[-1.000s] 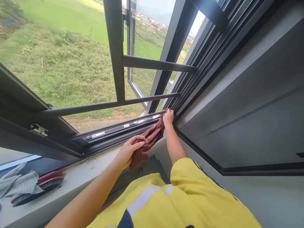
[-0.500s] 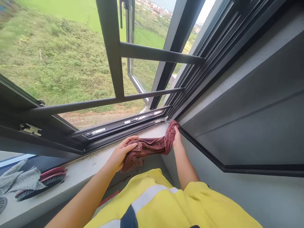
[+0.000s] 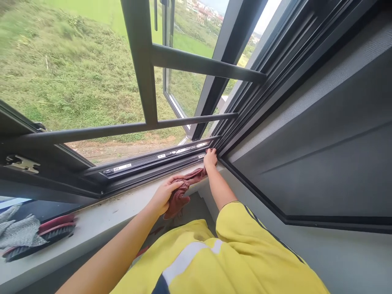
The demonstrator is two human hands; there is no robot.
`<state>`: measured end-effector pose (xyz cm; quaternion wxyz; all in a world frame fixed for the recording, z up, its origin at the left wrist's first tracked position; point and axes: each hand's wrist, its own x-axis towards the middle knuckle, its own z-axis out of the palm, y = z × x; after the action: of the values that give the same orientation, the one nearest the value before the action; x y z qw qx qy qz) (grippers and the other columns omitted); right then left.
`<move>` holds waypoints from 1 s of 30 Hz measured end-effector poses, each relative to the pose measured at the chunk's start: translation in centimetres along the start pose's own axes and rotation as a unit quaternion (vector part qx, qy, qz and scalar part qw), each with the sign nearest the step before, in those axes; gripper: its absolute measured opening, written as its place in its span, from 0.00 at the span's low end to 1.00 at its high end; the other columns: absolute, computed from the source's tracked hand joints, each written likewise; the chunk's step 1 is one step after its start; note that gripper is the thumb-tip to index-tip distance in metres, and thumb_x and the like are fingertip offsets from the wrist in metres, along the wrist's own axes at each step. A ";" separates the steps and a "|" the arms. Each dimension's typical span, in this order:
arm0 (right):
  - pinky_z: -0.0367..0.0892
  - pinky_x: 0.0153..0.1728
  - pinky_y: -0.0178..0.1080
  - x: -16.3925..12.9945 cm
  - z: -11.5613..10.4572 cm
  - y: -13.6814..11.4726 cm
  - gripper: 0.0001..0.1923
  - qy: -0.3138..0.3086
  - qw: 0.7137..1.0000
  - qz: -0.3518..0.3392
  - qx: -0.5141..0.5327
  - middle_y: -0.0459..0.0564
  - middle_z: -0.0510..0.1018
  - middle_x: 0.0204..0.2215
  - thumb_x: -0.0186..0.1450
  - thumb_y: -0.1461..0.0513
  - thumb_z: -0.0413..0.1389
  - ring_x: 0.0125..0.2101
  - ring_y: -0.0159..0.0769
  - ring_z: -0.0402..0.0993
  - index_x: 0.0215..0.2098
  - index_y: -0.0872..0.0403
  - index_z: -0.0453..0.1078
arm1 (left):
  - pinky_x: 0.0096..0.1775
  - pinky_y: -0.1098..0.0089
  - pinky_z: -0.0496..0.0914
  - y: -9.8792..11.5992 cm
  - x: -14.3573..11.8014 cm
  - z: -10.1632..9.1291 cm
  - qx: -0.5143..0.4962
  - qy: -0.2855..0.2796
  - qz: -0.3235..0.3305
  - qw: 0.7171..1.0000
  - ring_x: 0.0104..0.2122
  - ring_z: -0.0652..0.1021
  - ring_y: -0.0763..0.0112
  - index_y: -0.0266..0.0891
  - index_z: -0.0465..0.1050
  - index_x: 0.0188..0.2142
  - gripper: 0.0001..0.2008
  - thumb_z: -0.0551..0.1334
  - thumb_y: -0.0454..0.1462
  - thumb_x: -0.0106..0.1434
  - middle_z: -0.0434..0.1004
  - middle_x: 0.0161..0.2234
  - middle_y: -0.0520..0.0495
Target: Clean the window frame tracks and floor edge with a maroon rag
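Observation:
A maroon cloth [image 3: 178,201] stretches between my two hands above the white sill [image 3: 134,201]. Its loose end hangs below my left hand [image 3: 167,192], whose fingers and thumb are closed on the bunched fabric. At the right corner of the dark window frame [image 3: 147,173], my right hand [image 3: 210,157] presses the other end of the cloth against the bottom track. The fingertips of that hand are partly hidden by the hand itself.
Grey bars [image 3: 190,61] cross the window opening. An outward-opened window sash [image 3: 183,85] stands beyond them. On the sill's left lie red brushes [image 3: 56,228] and a grey patterned cloth [image 3: 23,232]. A dark panel [image 3: 330,163] stands at the right.
My right hand has moved left and forward, from holding the cloth up beside the panel to the frame's corner. The cloth between my hands is shorter and more bunched. The view shifted slightly.

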<state>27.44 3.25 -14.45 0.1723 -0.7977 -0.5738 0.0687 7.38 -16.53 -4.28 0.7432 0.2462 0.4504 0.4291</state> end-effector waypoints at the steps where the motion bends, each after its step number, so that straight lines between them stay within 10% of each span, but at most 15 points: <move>1: 0.68 0.41 0.43 0.0 0.4 0.0 0.16 -0.021 1.000 -0.006 -0.011 0.59 0.62 0.52 0.68 0.64 0.41 0.42 0.42 0.72 0.49 0.54 0.64 | 0.26 0.66 0.74 -0.1 0.0 -0.2 0.000 0.001 -0.002 1.000 0.27 0.76 0.68 0.39 0.67 0.45 0.20 0.66 0.36 0.53 0.76 0.37 0.43; 9: 0.65 0.45 0.41 1.0 -0.4 1.4 0.15 -0.101 0.993 -0.048 0.044 0.52 0.73 0.41 0.63 0.64 0.48 0.43 0.41 0.72 0.48 0.52 0.64 | 0.25 0.69 0.73 -0.1 0.5 0.5 0.009 -0.008 -0.022 1.000 0.28 0.77 0.68 0.39 0.67 0.43 0.21 0.69 0.37 0.49 0.76 0.38 0.45; 17: 0.67 0.41 0.44 -0.2 0.6 0.5 0.27 -0.022 0.998 0.049 0.035 0.65 0.60 0.49 0.68 0.54 0.43 0.40 0.45 0.73 0.61 0.59 0.48 | 0.25 0.70 0.72 -0.2 1.0 0.9 0.002 0.002 -0.025 1.000 0.28 0.77 0.68 0.39 0.66 0.43 0.23 0.69 0.37 0.48 0.76 0.37 0.46; 24: 0.66 0.44 0.43 1.6 0.2 0.2 0.17 -0.077 0.997 -0.004 0.029 0.62 0.63 0.48 0.67 0.65 0.41 0.41 0.43 0.72 0.48 0.59 0.67 | 0.25 0.69 0.73 -0.2 1.3 1.0 0.007 0.013 -0.030 0.999 0.27 0.76 0.69 0.39 0.66 0.43 0.22 0.69 0.37 0.49 0.75 0.35 0.46; 30: 0.67 0.43 0.47 1.2 0.1 0.9 0.25 -0.087 0.994 0.055 0.046 0.63 0.64 0.47 0.65 0.54 0.48 0.40 0.47 0.73 0.56 0.57 0.61 | 0.24 0.69 0.72 -0.1 1.7 1.8 0.023 -0.001 -0.045 0.999 0.26 0.76 0.69 0.39 0.66 0.43 0.22 0.69 0.37 0.49 0.75 0.34 0.47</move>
<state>28.64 4.11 -14.76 0.1544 -0.8104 -0.5379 0.1735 9.44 -15.08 -4.32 0.7562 0.2430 0.4705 0.3843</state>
